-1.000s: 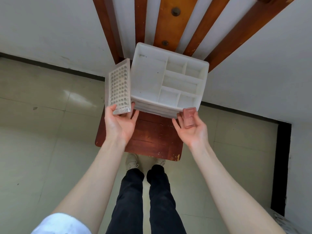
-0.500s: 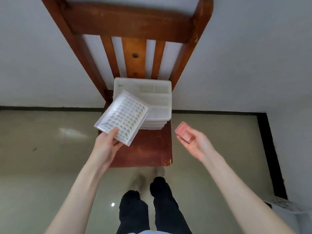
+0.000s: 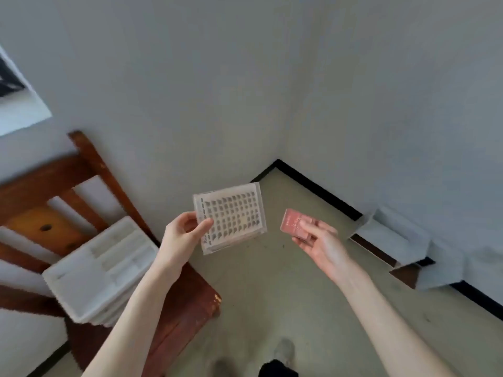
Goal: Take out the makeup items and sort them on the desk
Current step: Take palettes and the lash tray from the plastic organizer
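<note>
My left hand (image 3: 183, 239) grips the left edge of a clear flat case (image 3: 231, 217) holding rows of small pieces, thumb on top, held in the air above the floor. In my right hand (image 3: 319, 242) sits a small pink compact (image 3: 295, 223), pinched between thumb and fingers. A white compartment organizer (image 3: 100, 268) rests on the seat of a wooden chair (image 3: 185, 303) at lower left; its compartments look blurred and I see nothing in them.
White walls meet in a corner ahead, with a black baseboard (image 3: 315, 183) along the floor. A grey-covered object (image 3: 402, 243) stands against the right wall. Beige tiled floor (image 3: 272, 289) lies below my hands; my feet show at the bottom.
The view has swung right, away from the chair toward the room corner. Both hands carried the clear case and the pink compact away from the organizer, which now lies at lower left.
</note>
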A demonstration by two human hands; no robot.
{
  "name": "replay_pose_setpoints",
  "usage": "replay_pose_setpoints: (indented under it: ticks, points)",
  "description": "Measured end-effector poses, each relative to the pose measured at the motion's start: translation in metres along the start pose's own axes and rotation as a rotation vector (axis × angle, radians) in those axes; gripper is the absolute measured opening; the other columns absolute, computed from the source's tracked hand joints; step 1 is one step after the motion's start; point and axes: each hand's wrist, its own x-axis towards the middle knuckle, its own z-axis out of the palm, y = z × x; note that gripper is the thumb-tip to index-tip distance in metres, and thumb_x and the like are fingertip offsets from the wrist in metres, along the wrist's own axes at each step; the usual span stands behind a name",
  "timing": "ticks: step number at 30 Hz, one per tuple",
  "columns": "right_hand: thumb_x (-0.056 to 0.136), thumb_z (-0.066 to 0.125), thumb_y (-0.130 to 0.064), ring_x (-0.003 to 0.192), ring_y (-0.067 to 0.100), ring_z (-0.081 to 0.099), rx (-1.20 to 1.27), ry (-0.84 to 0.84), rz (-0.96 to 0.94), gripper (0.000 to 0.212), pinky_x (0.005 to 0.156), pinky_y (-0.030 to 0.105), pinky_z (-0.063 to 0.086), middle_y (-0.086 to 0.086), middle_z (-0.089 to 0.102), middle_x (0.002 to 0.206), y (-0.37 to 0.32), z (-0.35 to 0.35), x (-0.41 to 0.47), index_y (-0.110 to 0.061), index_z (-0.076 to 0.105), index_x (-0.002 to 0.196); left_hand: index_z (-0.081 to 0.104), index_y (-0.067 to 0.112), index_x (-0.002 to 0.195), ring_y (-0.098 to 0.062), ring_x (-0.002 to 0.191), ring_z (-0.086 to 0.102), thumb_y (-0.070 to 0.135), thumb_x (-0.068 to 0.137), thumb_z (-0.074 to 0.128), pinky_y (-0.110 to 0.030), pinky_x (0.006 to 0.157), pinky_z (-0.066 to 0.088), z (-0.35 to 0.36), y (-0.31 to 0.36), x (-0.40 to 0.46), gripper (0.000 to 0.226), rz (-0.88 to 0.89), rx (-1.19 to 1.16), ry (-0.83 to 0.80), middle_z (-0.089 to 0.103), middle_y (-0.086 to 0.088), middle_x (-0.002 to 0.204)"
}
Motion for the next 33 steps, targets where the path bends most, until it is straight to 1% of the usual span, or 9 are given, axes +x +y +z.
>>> replay_pose_setpoints:
  ticks: [3, 6, 8, 14, 19, 23, 27, 30, 33]
  points:
    - [0.085, 0.059, 0.000, 0.070, 0.014, 0.067, 0.076, 0.112, -0.100, 0.010, 0.058, 0.022, 0.055, 0.006, 0.072, 0.074, -0.030, -0.061, -0.029, -0.008, 0.063, 0.088, 0.068, 0.018, 0.094, -0.017, 0.087, 0.069, 0.025, 0.086, 0.064, -0.035, 0.081, 0.052, 0.069, 0.030, -0.004, 0.011, 0.047, 0.059, -0.213, 0.073, -0.001, 0.091]
    - [0.085, 0.059, 0.000, 0.069, 0.014, 0.067, 0.134, 0.204, -0.170, 0.009, 0.060, 0.022, 0.055, 0.005, 0.072, 0.075, -0.051, -0.127, -0.060, -0.007, 0.064, 0.088, 0.070, 0.019, 0.093, -0.012, 0.083, 0.069, 0.028, 0.089, 0.060, -0.019, 0.068, 0.052, 0.148, 0.051, -0.021, 0.014, 0.110, 0.135, -0.427, 0.073, 0.003, 0.089]
    - [0.085, 0.059, -0.001, 0.071, 0.014, 0.066, 0.177, 0.263, -0.210, 0.009, 0.061, 0.023, 0.054, 0.005, 0.071, 0.076, -0.062, -0.174, -0.081, -0.007, 0.064, 0.088, 0.069, 0.018, 0.095, -0.009, 0.083, 0.069, 0.029, 0.089, 0.059, -0.016, 0.067, 0.051, 0.203, 0.059, -0.037, 0.016, 0.122, 0.178, -0.528, 0.073, 0.006, 0.089]
    - [0.086, 0.058, -0.001, 0.073, 0.015, 0.066, 0.284, 0.473, -0.315, 0.008, 0.068, 0.026, 0.052, 0.008, 0.071, 0.082, -0.077, -0.329, -0.154, -0.005, 0.064, 0.089, 0.069, 0.011, 0.098, -0.018, 0.093, 0.067, 0.026, 0.089, 0.059, -0.033, 0.090, 0.049, 0.375, 0.060, -0.105, 0.020, 0.128, 0.276, -0.762, 0.072, -0.003, 0.095]
    - [0.085, 0.059, -0.004, 0.072, 0.013, 0.068, 0.368, 0.659, -0.407, 0.010, 0.067, 0.024, 0.054, 0.004, 0.073, 0.080, -0.080, -0.450, -0.226, -0.005, 0.063, 0.094, 0.068, 0.010, 0.097, -0.018, 0.090, 0.065, 0.024, 0.089, 0.058, -0.023, 0.083, 0.048, 0.510, 0.045, -0.175, 0.019, 0.121, 0.304, -0.988, 0.072, -0.002, 0.093]
    - [0.087, 0.058, -0.004, 0.074, 0.013, 0.068, 0.464, 0.824, -0.481, 0.011, 0.065, 0.022, 0.054, 0.006, 0.071, 0.085, -0.074, -0.531, -0.285, -0.003, 0.064, 0.097, 0.068, 0.010, 0.102, -0.020, 0.094, 0.066, 0.024, 0.092, 0.055, -0.032, 0.090, 0.047, 0.608, 0.033, -0.235, 0.022, 0.140, 0.367, -1.198, 0.072, -0.005, 0.098]
    - [0.090, 0.055, -0.004, 0.075, 0.013, 0.062, 0.581, 1.005, -0.530, 0.010, 0.064, 0.021, 0.053, 0.007, 0.068, 0.085, -0.062, -0.603, -0.331, -0.004, 0.064, 0.094, 0.069, 0.011, 0.099, -0.023, 0.092, 0.067, 0.024, 0.093, 0.053, -0.039, 0.091, 0.048, 0.699, 0.018, -0.294, 0.022, 0.147, 0.425, -1.416, 0.072, -0.006, 0.096]
    - [0.089, 0.055, -0.004, 0.077, 0.014, 0.061, 0.665, 1.111, -0.545, 0.011, 0.063, 0.021, 0.054, 0.008, 0.066, 0.087, -0.055, -0.654, -0.355, -0.003, 0.063, 0.096, 0.067, 0.008, 0.101, -0.031, 0.095, 0.066, 0.023, 0.092, 0.054, -0.043, 0.091, 0.049, 0.770, 0.001, -0.332, 0.022, 0.118, 0.443, -1.525, 0.071, -0.011, 0.097]
    - [0.088, 0.056, -0.005, 0.076, 0.014, 0.061, 0.719, 1.206, -0.567, 0.011, 0.063, 0.021, 0.055, 0.007, 0.067, 0.086, -0.055, -0.712, -0.378, -0.002, 0.064, 0.095, 0.067, 0.009, 0.102, -0.030, 0.093, 0.066, 0.022, 0.092, 0.054, -0.047, 0.092, 0.048, 0.843, -0.014, -0.374, 0.022, 0.113, 0.478, -1.607, 0.071, -0.011, 0.096]
